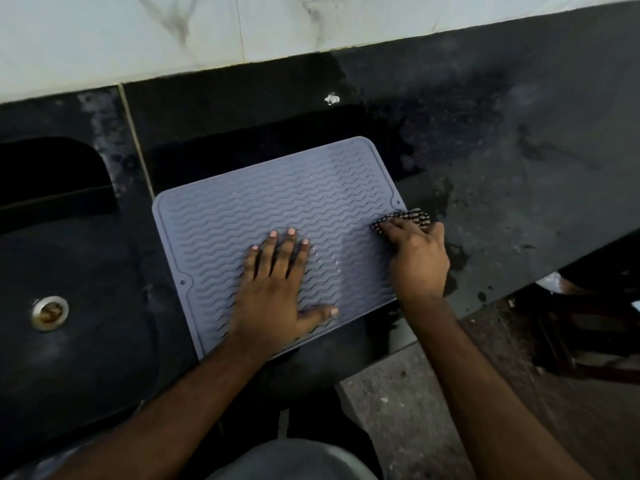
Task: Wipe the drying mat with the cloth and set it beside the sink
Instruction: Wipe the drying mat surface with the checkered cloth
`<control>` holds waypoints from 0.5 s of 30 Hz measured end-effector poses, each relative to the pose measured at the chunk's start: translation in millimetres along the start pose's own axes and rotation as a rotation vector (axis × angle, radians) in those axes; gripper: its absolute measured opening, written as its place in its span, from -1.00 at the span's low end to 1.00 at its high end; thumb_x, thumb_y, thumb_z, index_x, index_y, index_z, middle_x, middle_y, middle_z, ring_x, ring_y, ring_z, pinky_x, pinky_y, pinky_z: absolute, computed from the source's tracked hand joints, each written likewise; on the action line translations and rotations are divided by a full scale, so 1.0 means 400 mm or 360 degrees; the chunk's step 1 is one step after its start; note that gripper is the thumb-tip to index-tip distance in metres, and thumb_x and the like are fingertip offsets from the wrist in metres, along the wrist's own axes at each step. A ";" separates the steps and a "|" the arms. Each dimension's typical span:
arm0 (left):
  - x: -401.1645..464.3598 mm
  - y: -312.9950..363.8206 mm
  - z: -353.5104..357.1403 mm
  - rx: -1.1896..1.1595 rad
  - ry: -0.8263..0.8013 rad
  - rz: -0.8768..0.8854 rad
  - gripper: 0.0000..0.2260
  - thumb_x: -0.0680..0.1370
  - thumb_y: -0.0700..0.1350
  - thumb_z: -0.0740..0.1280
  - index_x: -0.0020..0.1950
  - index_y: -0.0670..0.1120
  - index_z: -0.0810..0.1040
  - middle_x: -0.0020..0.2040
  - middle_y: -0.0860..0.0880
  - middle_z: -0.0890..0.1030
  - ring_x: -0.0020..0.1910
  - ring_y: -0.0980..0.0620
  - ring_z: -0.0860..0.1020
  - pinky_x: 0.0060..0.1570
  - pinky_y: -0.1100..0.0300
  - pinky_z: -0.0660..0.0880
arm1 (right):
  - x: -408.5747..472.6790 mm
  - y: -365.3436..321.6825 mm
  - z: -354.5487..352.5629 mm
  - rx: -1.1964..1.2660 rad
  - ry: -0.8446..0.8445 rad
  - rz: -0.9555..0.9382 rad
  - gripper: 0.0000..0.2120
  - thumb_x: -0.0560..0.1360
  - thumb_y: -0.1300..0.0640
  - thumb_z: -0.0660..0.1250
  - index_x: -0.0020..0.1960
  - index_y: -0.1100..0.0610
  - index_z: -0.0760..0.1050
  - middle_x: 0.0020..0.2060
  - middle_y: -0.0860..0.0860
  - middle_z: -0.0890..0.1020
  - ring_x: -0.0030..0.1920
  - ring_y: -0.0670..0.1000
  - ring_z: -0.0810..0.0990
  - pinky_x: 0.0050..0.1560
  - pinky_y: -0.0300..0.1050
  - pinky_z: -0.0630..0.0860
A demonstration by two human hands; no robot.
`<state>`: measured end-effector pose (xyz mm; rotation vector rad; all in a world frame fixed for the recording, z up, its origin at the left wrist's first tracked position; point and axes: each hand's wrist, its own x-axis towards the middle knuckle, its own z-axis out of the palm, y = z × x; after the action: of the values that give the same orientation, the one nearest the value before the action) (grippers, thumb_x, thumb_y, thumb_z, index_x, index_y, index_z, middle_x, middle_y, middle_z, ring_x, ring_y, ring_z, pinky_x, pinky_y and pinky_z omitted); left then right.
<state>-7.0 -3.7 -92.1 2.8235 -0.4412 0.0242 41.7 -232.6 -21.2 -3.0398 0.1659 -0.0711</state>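
Your left hand (277, 289) lies flat, fingers spread, pinning the drying mat (277, 216), while your right hand (417, 261) grips the bunched cloth (408, 216) at the mat's right edge. The mat's long axis runs left to right, so the unwiped ribs lie leftward toward the sink (52, 306). Bare counter (519, 150) stays open to the right.

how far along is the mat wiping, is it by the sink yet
Partly done. The drying mat already lies flat on the dark counter, just right of the sink. In hand: the left hand presses flat on the mat while the right hand holds the cloth at the mat's right edge, mid-wipe. Droplets still glisten on the ridges, so the rest needs wiping.
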 end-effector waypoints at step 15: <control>0.004 0.000 -0.010 0.0038 -0.0055 -0.0015 0.04 0.40 0.64 0.07 0.65 -0.07 0.15 0.66 -0.10 0.08 0.64 -0.16 0.00 0.55 -0.26 0.00 | 0.003 -0.044 -0.011 0.0070 -0.0194 -0.0486 -0.45 0.51 0.04 -0.09 0.18 -0.13 0.63 0.19 -0.22 0.62 0.02 0.06 0.39 -0.17 -0.13 0.38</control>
<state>-5.3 -3.0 -88.1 2.8531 -0.4385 -0.0211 44.7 -215.8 -14.9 -2.9865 -0.3050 0.0871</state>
